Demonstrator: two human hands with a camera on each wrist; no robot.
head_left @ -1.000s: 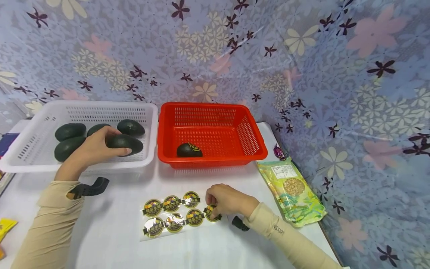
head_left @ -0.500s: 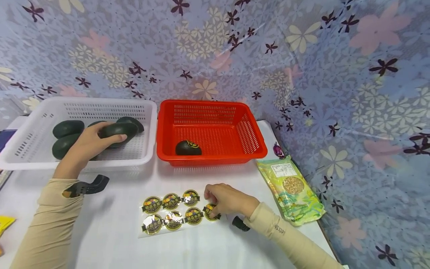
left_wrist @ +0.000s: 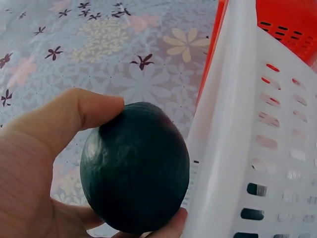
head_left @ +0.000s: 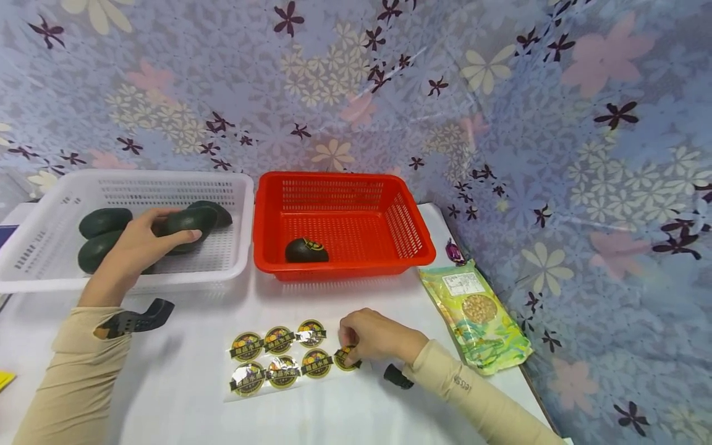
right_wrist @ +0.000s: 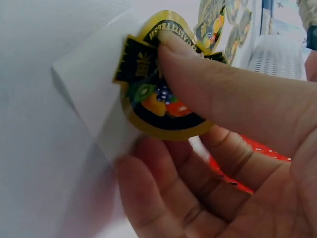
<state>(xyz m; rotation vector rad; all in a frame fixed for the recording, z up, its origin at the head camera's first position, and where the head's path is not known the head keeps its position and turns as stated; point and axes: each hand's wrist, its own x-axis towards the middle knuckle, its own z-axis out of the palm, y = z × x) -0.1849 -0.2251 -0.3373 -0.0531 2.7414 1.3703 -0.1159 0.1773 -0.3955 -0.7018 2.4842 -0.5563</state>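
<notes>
In the head view, my left hand grips a dark green avocado over the white basket. The left wrist view has the thumb along the top of this avocado and fingers beneath it. Several other avocados lie in that basket, partly hidden by the hand. On the table, my right hand pinches the right end of a clear sheet of round fruit stickers. Seen from the right wrist, the thumb presses on a gold-and-black sticker, with the fingers curled behind the sheet.
A red basket stands right of the white one, holding one avocado with a sticker on it. Further right lie a green-yellow bag and a small purple wrapped item. Flowered cloth hangs behind the table.
My left hand has shifted the avocado a little left and toward the back of the white basket. The right hand stays at the sticker sheet's end, almost unmoved.
</notes>
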